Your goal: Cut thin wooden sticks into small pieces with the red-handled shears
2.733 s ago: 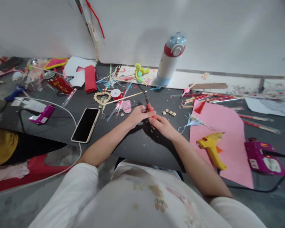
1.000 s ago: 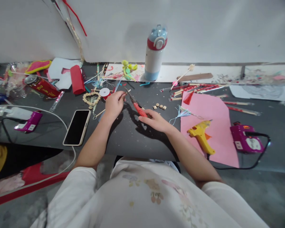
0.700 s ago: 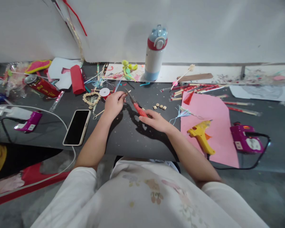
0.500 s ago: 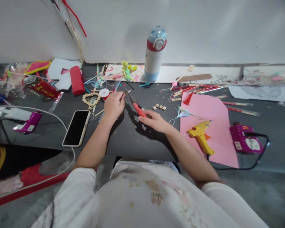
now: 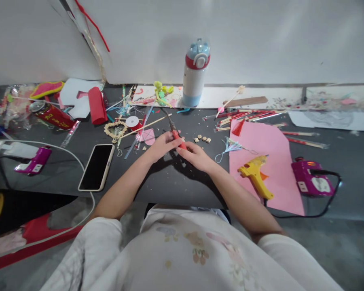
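My right hand [image 5: 197, 157] is closed around the red handles of scissors [image 5: 174, 128], whose dark blades point away and up to the left. My left hand [image 5: 163, 146] is beside it, its fingers closed against the same red handle. A thin wooden stick [image 5: 151, 124] lies on the table beyond my left hand, crossing clear plastic strips. Near it are a pink paper piece [image 5: 149, 136], a white-topped ribbon spool [image 5: 132, 121] and a heart-shaped beaded ornament [image 5: 115, 130]. Several small wooden pieces [image 5: 204, 139] sit right of the scissors.
A bottle [image 5: 195, 74] stands at the back by the wall. A phone [image 5: 97, 167] and a red can [image 5: 53, 115] are on the left. To the right, a yellow glue gun [image 5: 256, 173] rests on pink paper [image 5: 279, 149], near a purple power block [image 5: 312, 178] with its cable.
My left hand has come off the wooden stick and moved right and nearer to the scissors' handle. The stick now lies uncovered on the table. My right hand still holds the scissors.
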Action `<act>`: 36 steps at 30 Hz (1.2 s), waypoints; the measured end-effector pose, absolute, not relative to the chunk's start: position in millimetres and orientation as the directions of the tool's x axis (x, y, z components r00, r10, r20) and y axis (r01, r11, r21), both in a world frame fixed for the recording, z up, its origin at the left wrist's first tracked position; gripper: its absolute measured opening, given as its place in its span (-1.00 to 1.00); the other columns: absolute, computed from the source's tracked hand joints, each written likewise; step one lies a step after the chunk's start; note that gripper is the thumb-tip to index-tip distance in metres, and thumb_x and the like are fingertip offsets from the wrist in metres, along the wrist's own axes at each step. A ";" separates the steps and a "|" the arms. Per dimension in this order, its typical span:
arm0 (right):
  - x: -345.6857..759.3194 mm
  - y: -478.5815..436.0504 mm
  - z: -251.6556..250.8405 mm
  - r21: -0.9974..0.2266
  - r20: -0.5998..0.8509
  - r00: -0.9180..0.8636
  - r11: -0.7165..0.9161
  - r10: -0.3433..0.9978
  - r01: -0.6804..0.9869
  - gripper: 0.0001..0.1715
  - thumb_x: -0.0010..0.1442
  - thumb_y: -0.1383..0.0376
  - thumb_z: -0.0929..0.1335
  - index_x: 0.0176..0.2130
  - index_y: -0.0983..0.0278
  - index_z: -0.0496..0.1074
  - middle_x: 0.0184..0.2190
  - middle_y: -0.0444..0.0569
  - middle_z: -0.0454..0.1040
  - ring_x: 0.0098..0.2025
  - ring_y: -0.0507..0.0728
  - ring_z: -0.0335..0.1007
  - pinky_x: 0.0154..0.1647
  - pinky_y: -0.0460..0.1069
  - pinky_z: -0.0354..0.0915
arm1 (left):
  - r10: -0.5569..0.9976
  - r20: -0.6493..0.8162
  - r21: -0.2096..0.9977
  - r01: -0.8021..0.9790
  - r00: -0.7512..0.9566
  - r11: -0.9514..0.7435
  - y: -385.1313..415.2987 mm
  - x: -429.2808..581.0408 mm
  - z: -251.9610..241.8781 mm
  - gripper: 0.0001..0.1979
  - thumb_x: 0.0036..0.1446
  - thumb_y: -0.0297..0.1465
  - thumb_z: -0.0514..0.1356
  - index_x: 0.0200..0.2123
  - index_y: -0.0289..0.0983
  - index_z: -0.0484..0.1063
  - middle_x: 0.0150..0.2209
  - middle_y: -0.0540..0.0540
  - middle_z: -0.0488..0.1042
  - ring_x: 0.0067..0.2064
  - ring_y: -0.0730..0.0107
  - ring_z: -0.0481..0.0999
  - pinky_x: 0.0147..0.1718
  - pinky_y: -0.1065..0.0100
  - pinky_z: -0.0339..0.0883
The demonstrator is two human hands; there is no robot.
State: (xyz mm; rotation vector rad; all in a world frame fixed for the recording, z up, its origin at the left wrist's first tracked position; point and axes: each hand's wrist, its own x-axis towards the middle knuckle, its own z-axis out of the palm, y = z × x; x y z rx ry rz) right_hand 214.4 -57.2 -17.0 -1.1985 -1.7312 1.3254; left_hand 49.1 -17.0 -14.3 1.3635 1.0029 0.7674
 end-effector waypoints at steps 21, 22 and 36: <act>214.0 -57.8 -17.9 -0.919 0.019 -0.401 0.174 0.916 0.355 -0.61 0.19 0.01 0.20 -0.40 0.28 0.26 -0.49 -0.16 0.23 -0.43 0.00 0.14 -0.37 -0.06 0.09 | 0.913 -0.183 0.966 -0.108 0.365 0.236 -23.8 54.6 -12.2 -0.51 -0.25 -0.26 0.41 -0.21 -0.32 0.41 -0.30 -0.14 0.57 -0.21 0.26 0.56 -0.10 0.20 0.35; 214.1 -57.5 -17.6 -0.922 0.014 -0.403 0.168 0.915 0.350 -0.61 0.18 0.01 0.21 -0.39 0.28 0.27 -0.49 -0.16 0.24 -0.42 0.01 0.14 -0.37 -0.06 0.10 | 0.911 -0.184 0.966 -0.103 0.368 0.237 -23.2 54.7 -12.3 -0.51 -0.25 -0.26 0.41 -0.21 -0.32 0.41 -0.30 -0.14 0.57 -0.22 0.27 0.56 -0.11 0.21 0.35; 218.6 -55.3 -20.1 -0.872 -0.027 -0.341 0.145 0.940 0.467 -0.51 0.16 -0.07 0.21 -0.26 0.28 0.37 -0.40 -0.10 0.32 -0.34 0.07 0.21 -0.30 -0.03 0.11 | 0.876 0.471 0.483 0.801 0.103 -0.354 -12.5 29.4 1.3 -0.73 0.20 -0.24 0.03 -0.24 -0.26 0.43 -0.24 -0.17 0.47 -0.14 0.25 0.42 -0.07 0.21 0.25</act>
